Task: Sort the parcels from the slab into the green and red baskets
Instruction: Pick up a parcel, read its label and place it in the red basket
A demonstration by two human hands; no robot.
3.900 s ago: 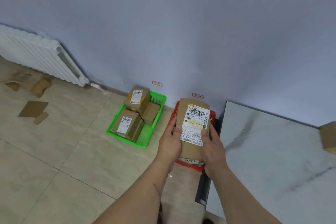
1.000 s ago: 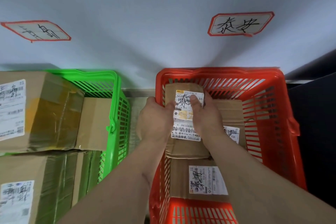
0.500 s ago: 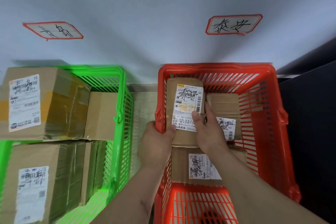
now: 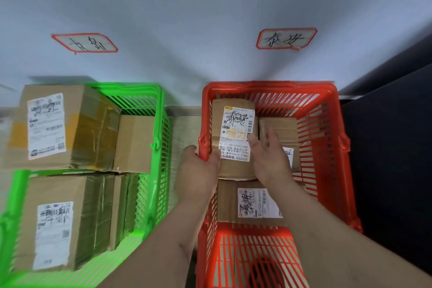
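With the brown cardboard parcel (image 4: 235, 140) lying in the red plastic basket's (image 4: 327, 147) far-left corner, this drop looks done. Left hand (image 4: 198, 170) rests at the rim, right hand (image 4: 268, 159) open beside it. Next: fetch another.

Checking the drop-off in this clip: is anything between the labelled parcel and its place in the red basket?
Nothing visible does. The labelled parcel already lies inside the red basket, at its far left corner, partly over another parcel. The left hand and right hand flank it with relaxed fingers.
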